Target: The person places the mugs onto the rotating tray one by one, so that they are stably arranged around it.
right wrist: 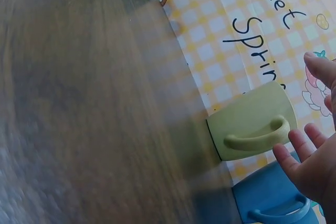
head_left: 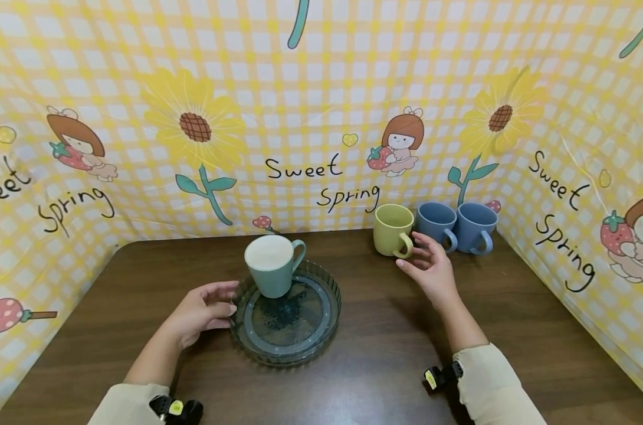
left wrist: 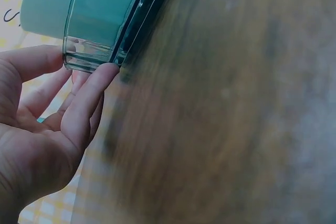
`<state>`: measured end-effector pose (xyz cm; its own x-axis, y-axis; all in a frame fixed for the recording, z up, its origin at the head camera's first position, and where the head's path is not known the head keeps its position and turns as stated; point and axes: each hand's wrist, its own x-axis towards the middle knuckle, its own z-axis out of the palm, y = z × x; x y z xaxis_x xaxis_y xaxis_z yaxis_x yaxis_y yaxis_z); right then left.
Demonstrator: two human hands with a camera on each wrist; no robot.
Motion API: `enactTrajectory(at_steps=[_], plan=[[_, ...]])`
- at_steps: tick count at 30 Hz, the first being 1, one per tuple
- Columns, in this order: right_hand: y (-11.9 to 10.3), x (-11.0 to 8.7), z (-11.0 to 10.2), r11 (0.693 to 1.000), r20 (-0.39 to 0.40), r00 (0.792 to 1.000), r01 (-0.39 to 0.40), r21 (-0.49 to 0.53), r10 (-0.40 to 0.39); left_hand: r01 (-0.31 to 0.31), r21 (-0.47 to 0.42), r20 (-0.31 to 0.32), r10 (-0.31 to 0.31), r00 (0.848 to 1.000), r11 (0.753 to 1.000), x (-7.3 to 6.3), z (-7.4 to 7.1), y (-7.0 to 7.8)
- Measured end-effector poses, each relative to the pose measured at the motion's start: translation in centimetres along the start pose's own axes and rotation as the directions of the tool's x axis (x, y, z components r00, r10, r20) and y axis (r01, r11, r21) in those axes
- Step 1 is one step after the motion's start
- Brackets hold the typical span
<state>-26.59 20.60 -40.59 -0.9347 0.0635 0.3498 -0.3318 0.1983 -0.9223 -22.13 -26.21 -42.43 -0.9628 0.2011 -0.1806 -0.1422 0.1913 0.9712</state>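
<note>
Left fingers [head_left: 215,289] pinch glass tray [head_left: 286,349]; right fingers [right wrist: 300,142], loosely spread, beside yellowish mug [head_left: 389,236].

**Site type: staged filming set-up**

We find a wood-grain table [head_left: 377,360] enclosed on three sides by yellow checked cloth [head_left: 279,88] printed "Sweet Spring". Wrist-worn cameras [head_left: 442,378] indicate a recording area. Mugs [head_left: 387,236] and a glass dish [head_left: 325,307] add household character; we cannot determine the wider room's type.
</note>
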Motion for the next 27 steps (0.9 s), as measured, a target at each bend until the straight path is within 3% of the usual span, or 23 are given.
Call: enactTrajectory(at_steps=[13, 27], plan=[[1.3, 0.3, -0.5, 0.997, -0.027, 0.998, -0.063, -0.044, 0.062, 0.002, -0.034, 0.028, -0.001, 1.0, 0.999, -0.7, 0.2, 0.0], [2.9, 1.0, -0.2, 0.985, -0.065, 0.983, -0.171, 0.013, 0.171, 0.007, -0.07, 0.048, -0.004, 0.999, 0.997, -1.0, 0.3, -0.3]])
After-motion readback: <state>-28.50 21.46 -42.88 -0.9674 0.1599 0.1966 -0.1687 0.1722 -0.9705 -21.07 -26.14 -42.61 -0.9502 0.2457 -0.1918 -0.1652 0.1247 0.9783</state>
